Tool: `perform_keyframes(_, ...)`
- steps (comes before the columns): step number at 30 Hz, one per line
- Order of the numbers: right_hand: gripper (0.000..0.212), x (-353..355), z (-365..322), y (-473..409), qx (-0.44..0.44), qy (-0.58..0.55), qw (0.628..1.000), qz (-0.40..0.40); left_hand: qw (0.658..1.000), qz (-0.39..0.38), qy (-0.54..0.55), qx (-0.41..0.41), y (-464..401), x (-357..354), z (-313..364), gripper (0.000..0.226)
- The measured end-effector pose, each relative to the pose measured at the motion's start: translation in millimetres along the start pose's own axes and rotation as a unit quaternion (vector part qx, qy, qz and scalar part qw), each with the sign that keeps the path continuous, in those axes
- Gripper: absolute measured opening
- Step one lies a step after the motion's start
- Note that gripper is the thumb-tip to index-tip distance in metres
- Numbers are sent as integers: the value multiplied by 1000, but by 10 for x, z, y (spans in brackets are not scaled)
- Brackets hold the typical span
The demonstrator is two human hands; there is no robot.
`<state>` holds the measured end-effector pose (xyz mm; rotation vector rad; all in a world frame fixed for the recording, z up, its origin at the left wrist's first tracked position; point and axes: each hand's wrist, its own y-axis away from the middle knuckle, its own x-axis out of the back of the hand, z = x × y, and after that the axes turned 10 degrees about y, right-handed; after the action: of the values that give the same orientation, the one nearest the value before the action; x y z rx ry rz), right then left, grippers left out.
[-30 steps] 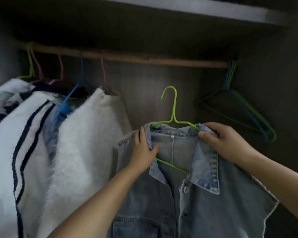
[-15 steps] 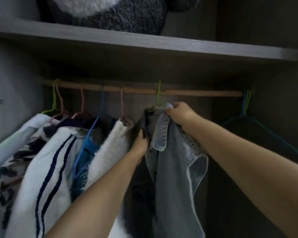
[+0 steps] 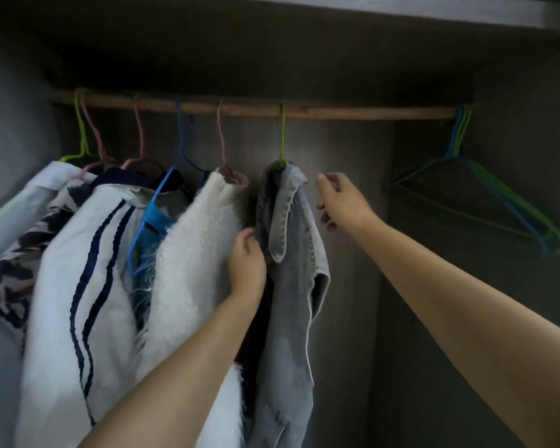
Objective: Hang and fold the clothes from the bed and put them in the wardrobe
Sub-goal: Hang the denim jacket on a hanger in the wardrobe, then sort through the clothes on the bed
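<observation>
A faded blue denim shirt hangs edge-on from a green wire hanger hooked over the wooden wardrobe rod. My left hand is at the shirt's left front edge, below the collar, with its fingers curled onto the denim. My right hand hovers just right of the collar with its fingers spread, apart from the cloth and holding nothing.
Left of the denim hang a white fluffy garment, a blue hanger, a white top with dark stripes and more clothes. Several empty green and blue hangers hang at the rod's right end. A shelf runs overhead.
The denim shirt went from held facing me to hanging on the rod. My right hand has let go of the collar and drawn away to the right. My left hand has slid lower.
</observation>
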<state>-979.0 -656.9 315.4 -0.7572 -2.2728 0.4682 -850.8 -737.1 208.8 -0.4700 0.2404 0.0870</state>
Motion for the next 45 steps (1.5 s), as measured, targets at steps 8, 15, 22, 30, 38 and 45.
perform_keyframes(8,31,507,655,576,-15,23,1000,6,910,-131,-56,-390,839,-351,1135,26)
perform_keyframes(15,28,1235,1493,1717,-70,136,988,-12,857,-303,-151,-389,2158,-991,584,33)
perform_keyframes(22,28,2148,2728,3400,-190,299,934,-50,853,-450,-147,-219,3933,-1545,-128,30)
perform_keyframes(30,31,3163,3535,5454,-385,349,852,-69,768,-621,-107,-111,5842,-1951,-569,34)
perform_keyframes(38,28,3939,3972,6569,-540,320,778,-10,681,-723,-80,-83,6965,-2525,-739,21)
perform_keyframes(45,30,4396,4700,6533,-586,300,753,-13,622,-775,-94,-60,7394,-3386,-1146,21)
